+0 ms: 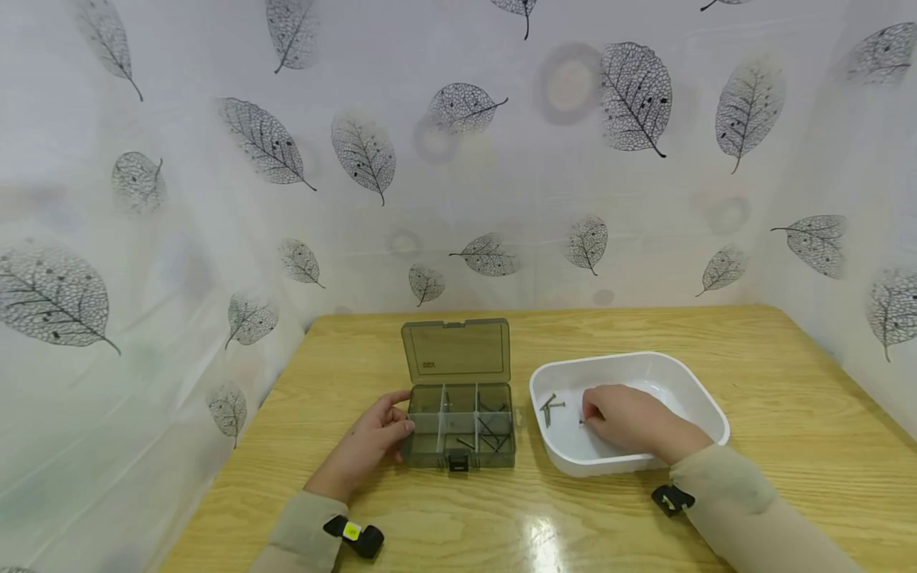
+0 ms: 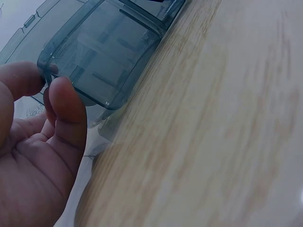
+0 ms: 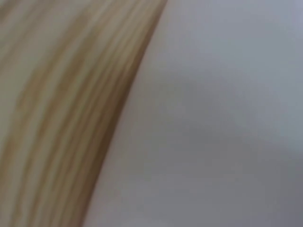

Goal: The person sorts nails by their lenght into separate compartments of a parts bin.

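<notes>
A smoky, see-through compartment box (image 1: 424,460) stands with its lid (image 1: 458,350) raised. Several screws (image 1: 493,430) lie in its right-hand compartments, and a few more lie in the middle ones. My left hand (image 1: 372,434) holds the box's left side, thumb near the front; the left wrist view shows the fingertips (image 2: 66,97) at its corner. Inside the white tray (image 1: 562,460), my right hand (image 1: 623,414) reaches down with curled fingers. It pinches a screw (image 1: 581,422), of which only a small end shows. Loose screws (image 1: 550,406) lie at the tray's left.
Both containers stand side by side on a wooden table (image 1: 458,517), the tray to the right with a narrow gap between. A leaf-patterned sheet (image 1: 501,183) hangs behind and along the sides. White tray wall (image 3: 213,118) fills most of the right wrist view.
</notes>
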`<state>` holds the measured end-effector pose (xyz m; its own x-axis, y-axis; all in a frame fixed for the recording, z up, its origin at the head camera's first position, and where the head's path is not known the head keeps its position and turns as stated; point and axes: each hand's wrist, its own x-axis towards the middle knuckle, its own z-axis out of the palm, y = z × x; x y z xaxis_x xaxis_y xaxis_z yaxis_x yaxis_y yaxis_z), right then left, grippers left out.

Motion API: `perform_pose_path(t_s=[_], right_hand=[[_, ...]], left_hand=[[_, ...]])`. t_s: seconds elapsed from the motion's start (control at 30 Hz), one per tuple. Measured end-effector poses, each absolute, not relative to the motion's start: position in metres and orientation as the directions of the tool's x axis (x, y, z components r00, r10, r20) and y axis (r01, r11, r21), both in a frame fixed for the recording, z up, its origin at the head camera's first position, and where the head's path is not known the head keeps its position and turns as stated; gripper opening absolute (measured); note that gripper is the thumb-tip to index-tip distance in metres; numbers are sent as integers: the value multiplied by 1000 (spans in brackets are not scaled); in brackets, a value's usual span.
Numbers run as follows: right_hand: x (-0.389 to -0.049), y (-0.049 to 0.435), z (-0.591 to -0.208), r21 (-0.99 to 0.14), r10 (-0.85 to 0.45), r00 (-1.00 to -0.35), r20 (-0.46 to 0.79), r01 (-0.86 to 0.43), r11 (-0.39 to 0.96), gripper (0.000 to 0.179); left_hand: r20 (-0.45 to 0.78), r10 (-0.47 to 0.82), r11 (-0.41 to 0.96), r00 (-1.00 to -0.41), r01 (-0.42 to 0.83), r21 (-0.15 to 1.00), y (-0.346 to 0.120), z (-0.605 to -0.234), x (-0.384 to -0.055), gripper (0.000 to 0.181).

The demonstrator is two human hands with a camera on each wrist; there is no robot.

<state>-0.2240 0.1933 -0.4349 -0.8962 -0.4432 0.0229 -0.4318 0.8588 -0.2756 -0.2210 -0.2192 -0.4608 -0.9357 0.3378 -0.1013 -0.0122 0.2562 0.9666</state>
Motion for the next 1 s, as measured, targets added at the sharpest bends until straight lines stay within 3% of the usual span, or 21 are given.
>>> perform_pose_path(t_s=[0.27, 1.0], right_hand=[[-225, 188, -435, -340, -482, -870, 104, -486, 805, 14], [-225, 137, -409, -298, -530, -798, 286, -600, 743, 10]], left_hand=[[-103, 335, 255, -936, -15, 967, -220, -462, -222, 55], [-109, 329, 262, -938, -20, 965, -220, -461, -221, 54]])
